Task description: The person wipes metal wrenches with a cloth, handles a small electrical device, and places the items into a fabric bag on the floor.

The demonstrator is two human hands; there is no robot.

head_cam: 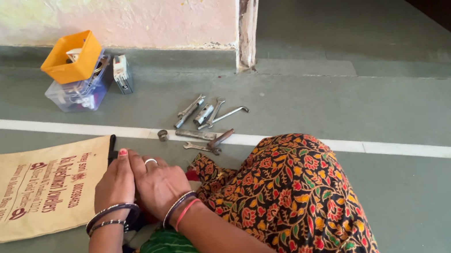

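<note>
My left hand [114, 184] and my right hand [157, 183] lie side by side, backs up, low over the floor in front of my lap. They sit at the right edge of a flat beige cloth bag [30, 190] with dark red print. A black strip [112, 149] shows just past my left fingertips. Whatever is under my palms is hidden, apart from a dark patch by the wrists and a bit of red [191, 175] beside the right hand. Bangles circle both wrists, and a ring is on the right hand.
Several metal spanners and wrenches [205, 124] lie scattered on the grey floor beyond my hands, with a small metal ring [163, 135] beside them. An orange tray [70, 57] rests on a clear plastic box [79, 93] near the wall, next to a small grey box [122, 74]. My patterned knee [291, 187] is at right.
</note>
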